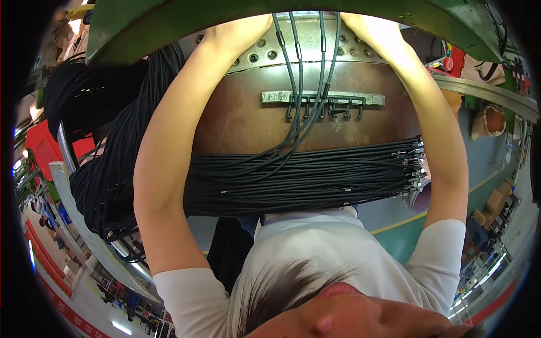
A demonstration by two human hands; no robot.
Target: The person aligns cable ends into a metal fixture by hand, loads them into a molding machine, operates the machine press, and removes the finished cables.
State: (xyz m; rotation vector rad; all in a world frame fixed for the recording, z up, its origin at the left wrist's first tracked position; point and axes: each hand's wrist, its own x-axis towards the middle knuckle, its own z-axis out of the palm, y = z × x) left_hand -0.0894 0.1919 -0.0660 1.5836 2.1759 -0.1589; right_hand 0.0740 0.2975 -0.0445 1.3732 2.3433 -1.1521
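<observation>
Both my arms reach forward to a round machine with a brown drum (236, 121) and a perforated metal plate (315, 42). My left hand (242, 34) and my right hand (369, 28) rest at the plate's top, their fingers hidden under a green frame (169, 28). Between the hands several thin black cables (297, 73) run down over the plate. They pass a grey bar with small hooks (324, 98) and join a thick bundle of black cables (315, 177) lying across the drum. I cannot tell whether either hand grips a cable.
The bundle's metal-tipped ends (414, 163) fan out at the right. A large mass of black cables (107, 163) hangs at the left beside a red crate (39, 149). The green floor with a yellow line (406, 225) shows below right, with boxes farther off.
</observation>
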